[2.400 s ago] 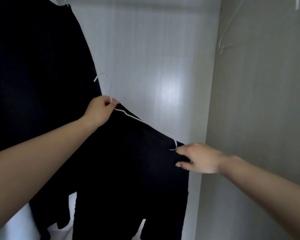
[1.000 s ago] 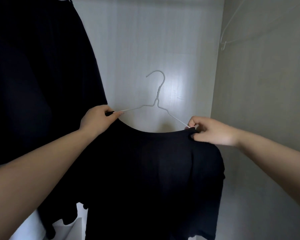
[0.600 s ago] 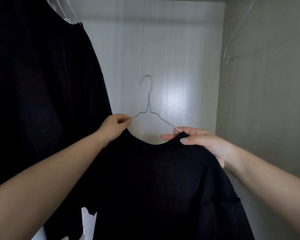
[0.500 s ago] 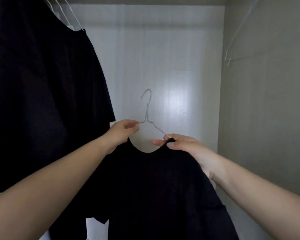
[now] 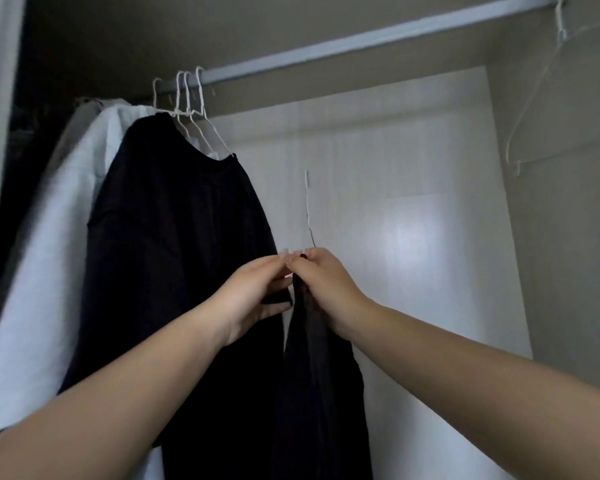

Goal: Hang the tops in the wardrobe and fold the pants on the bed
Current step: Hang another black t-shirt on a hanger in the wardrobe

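Clothes fill the left part of the wardrobe: a white garment (image 5: 49, 265) hangs farthest left, and just to its right a black top (image 5: 174, 244) hangs from the rail (image 5: 361, 38) on a cluster of thin white wire hangers (image 5: 187, 95), whose hooks sit bunched over the rail near its left end. I count at least 3 hooks there; the exact number is hard to tell.

Right of that hung top, both hands meet in the middle of the view. The left hand (image 5: 253, 296) has its fingers curled, fingertips pinching the dark fabric at the top of a second black top (image 5: 312, 382). The right hand (image 5: 326, 285) touches the left at the fingertips and its grip is clenched on the same gathered neck area, where a white wire hanger (image 5: 307, 209) rises from between the fingers. That hanger is seen edge-on, its hook pointing up, well below the rail and not on it. The second black top hangs down from the 2 hands as a narrow dark column, just beside the hung black top and in front of the pale back panel (image 5: 413, 220) of the wardrobe.

Far right, 1 bare wire hanger (image 5: 534, 109) hangs from the right end of the rail against the grey side wall (image 5: 568, 237).
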